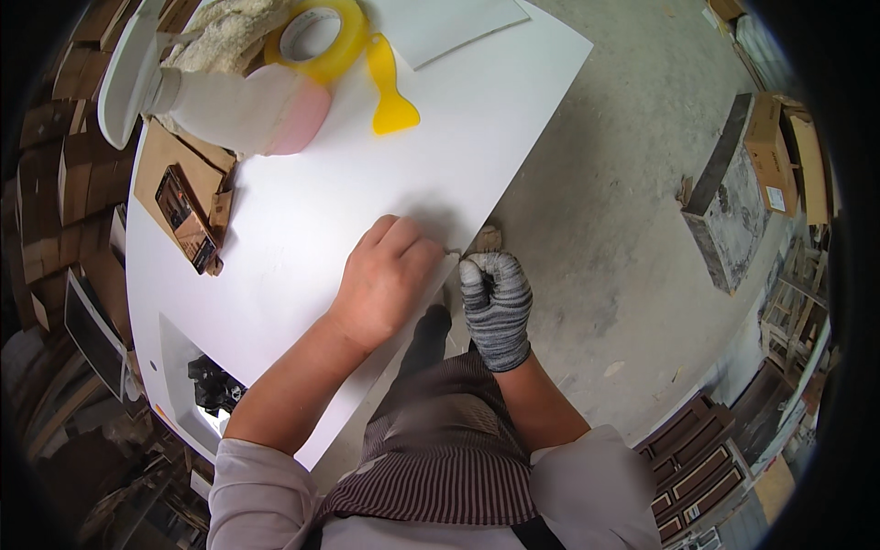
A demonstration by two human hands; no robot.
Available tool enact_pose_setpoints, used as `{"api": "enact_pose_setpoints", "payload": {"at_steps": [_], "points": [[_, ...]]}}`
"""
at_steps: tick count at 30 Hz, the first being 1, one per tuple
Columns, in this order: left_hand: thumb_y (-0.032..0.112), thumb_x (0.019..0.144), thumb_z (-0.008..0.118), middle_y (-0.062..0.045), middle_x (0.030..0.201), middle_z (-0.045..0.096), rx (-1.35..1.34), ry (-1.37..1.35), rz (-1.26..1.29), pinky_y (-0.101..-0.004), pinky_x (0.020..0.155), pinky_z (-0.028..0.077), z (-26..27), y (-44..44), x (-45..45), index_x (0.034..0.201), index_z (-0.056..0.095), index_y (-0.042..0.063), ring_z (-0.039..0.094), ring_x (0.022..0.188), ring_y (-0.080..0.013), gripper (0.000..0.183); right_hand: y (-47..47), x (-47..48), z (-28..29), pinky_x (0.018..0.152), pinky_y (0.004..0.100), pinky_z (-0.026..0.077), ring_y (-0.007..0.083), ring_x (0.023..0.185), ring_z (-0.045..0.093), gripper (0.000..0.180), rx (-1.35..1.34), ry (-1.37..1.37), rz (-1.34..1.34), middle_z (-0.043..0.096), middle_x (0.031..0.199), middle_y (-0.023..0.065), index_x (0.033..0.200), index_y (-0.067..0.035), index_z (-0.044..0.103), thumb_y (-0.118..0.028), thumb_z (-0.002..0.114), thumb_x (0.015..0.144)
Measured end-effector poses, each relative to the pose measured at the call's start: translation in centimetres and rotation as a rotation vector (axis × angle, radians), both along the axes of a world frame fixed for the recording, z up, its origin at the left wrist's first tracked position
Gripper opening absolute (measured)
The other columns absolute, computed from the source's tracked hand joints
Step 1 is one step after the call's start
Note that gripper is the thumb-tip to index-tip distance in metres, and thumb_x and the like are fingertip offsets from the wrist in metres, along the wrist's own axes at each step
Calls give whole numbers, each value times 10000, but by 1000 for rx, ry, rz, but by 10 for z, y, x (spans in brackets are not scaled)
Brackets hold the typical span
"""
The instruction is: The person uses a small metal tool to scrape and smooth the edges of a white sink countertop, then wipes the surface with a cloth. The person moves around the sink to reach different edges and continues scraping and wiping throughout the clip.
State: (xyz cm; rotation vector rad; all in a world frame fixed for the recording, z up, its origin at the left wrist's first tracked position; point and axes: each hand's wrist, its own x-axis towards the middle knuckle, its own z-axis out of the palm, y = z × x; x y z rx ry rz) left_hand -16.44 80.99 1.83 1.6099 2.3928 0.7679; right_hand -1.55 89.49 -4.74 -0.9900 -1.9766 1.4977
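My bare left hand [392, 275] rests with curled fingers at the near edge of a large white panel [309, 206]. My right hand [496, 302], in a grey striped knit glove, is closed just beyond that edge, its thumb and forefinger together. A small pale scrap [454, 254] shows between the two hands; which hand grips it, I cannot tell. Farther up the panel lie a yellow plastic scraper [393, 103], a roll of yellow tape [344, 51] and a spray bottle [234, 110] with pink liquid, on its side.
A phone [182, 213] lies on cardboard at the left. A smaller flat sheet [447, 27] sits on the panel's far part. A black bundle [210, 388] shows in a cutout at lower left. On the right floor stand a grey slab-like block [729, 206] and a cardboard box [768, 151].
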Motion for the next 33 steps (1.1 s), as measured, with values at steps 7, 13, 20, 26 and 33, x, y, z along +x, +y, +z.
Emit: {"api": "enact_pose_setpoints", "payload": {"at_steps": [7, 13, 20, 26, 33], "points": [[-7, 727, 754, -62, 816, 578, 6, 0, 8, -357, 693, 520, 2, -22, 10, 826, 678, 48, 587, 794, -257, 136, -22, 7, 0, 671, 365, 518, 285, 713, 631, 148, -5, 53, 11, 651, 826, 116, 910, -43, 626, -174, 694, 922], [-10, 728, 754, -60, 811, 579, -2, 6, 8, -354, 689, 521, 0, -42, 15, 822, 680, 49, 588, 789, -255, 133, -40, 15, -2, 673, 371, 519, 288, 714, 635, 148, 7, 20, 21, 653, 826, 122, 908, -42, 628, -172, 698, 917], [-6, 728, 758, -58, 812, 579, -3, 3, 15, -350, 683, 522, -1, -61, 23, 820, 680, 56, 591, 791, -252, 136, -58, 21, 3, 675, 377, 525, 300, 724, 647, 143, 35, -8, 32, 659, 830, 130, 902, -42, 633, -166, 704, 909], [-2, 725, 758, -59, 816, 580, 0, -4, -1, -353, 683, 522, 0, -75, 27, 820, 679, 60, 592, 793, -252, 138, -73, 28, 3, 683, 377, 531, 298, 738, 657, 141, 46, -13, 48, 665, 840, 129, 914, -47, 626, -163, 706, 907], [6, 723, 756, -62, 827, 580, -11, -18, -4, -358, 691, 522, 2, -98, 34, 826, 679, 57, 591, 798, -258, 139, -96, 34, 3, 701, 372, 530, 276, 757, 653, 148, 48, 28, 43, 668, 860, 119, 931, -53, 613, -171, 701, 912]]}}
